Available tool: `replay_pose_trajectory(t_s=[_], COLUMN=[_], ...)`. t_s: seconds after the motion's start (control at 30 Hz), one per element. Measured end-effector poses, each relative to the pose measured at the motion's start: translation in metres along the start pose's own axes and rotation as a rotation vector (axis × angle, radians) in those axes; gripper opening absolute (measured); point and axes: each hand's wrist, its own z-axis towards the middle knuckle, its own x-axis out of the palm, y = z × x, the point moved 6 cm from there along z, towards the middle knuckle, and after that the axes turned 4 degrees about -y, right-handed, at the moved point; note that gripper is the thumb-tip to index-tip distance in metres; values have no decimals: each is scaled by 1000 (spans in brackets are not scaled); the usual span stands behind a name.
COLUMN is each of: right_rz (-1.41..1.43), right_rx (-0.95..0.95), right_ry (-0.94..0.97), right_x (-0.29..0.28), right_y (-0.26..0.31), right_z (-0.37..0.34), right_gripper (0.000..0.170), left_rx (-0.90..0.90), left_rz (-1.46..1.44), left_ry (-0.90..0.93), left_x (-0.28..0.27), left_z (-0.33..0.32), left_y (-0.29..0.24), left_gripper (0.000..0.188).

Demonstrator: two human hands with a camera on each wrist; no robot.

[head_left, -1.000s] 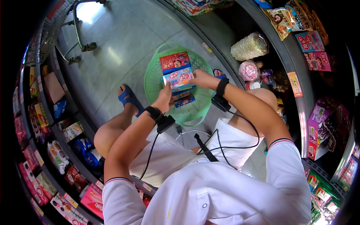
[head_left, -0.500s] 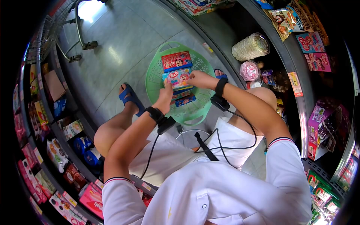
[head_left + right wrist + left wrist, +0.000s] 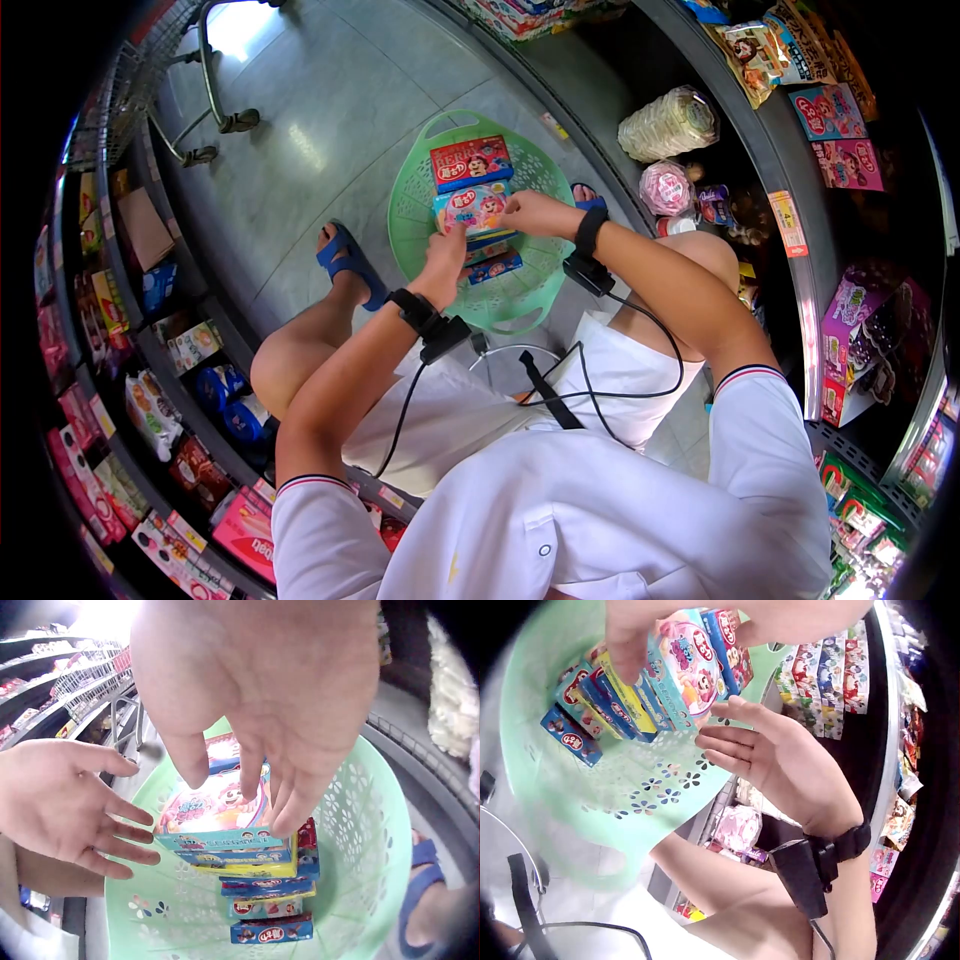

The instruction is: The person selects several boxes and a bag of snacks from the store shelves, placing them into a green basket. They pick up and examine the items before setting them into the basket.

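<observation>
A light-blue and pink snack box (image 3: 472, 206) lies on top of a row of several boxes in a green plastic basket (image 3: 408, 215). Beyond it in the head view is a red and blue box (image 3: 470, 163); a small dark-blue box (image 3: 271, 931) lies at the near end. My left hand (image 3: 444, 262) is beside the pink box's left edge, its fingers spread and extended in the right wrist view. At the opposite edge is my right hand (image 3: 541, 213), with fingers loosely straight and fingertips close to the box (image 3: 690, 667).
Shelves of packaged snacks (image 3: 205, 350) run along the left. On the right, a shelf holds a stack of pale round items (image 3: 668, 124) and bagged snacks (image 3: 765, 50). A wire cart (image 3: 205, 75) stands at upper left. Cables (image 3: 640, 392) hang from both wrist cameras.
The pink box has settled slightly onto the boxes below. My thumbs have come back from its top toward its edges, and the left hand has drawn slightly nearer my body.
</observation>
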Motion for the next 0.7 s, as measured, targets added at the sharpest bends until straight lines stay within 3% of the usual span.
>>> replay_pose_trajectory(t_s=[0.7], right_rz=[-41], right_rx=[33], right_ry=[2], right_x=[-4], right_y=[-2], right_z=[-3], right_gripper=[39], left_rx=[-28], left_rz=[-52], left_ry=[62], left_x=[1], left_z=[-4], left_y=[-7], left_gripper=[53])
